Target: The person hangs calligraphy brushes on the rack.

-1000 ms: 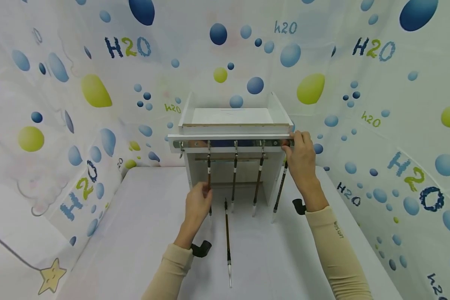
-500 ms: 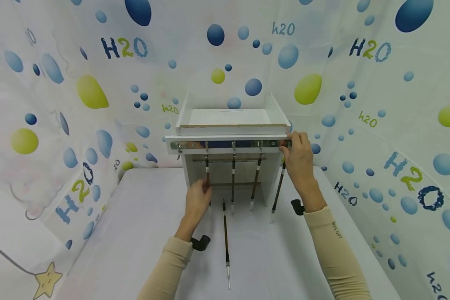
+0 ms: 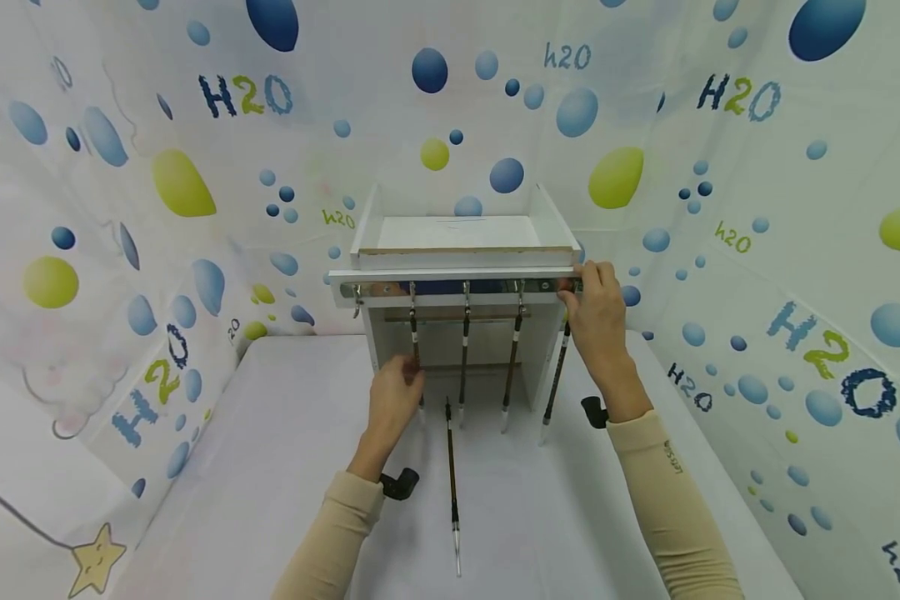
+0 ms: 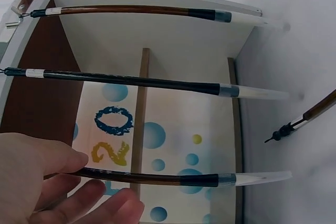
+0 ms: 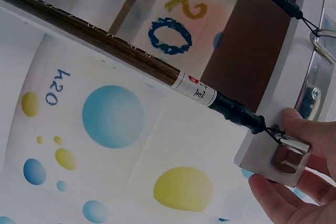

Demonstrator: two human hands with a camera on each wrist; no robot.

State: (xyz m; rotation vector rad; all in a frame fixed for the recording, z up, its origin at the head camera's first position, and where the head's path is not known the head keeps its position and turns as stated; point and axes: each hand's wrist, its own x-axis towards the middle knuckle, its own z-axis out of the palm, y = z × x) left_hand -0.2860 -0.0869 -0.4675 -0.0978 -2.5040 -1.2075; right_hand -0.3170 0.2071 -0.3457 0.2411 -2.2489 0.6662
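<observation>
— What is the left hand (image 3: 392, 398) doing?
— It pinches the leftmost hanging brush (image 3: 416, 350) low on its shaft, fingers curled round it.
— And the right hand (image 3: 598, 317)?
— Up at the right end of the hook rail (image 3: 461, 288) on the white rack (image 3: 465, 250), fingers pinching the end hook (image 5: 287, 157), where another brush (image 3: 557, 375) hangs by its loop.
— Anything else?
— Two more brushes hang between them, and one loose brush (image 3: 453, 479) lies on the worktop (image 3: 270, 467) just in front.
</observation>
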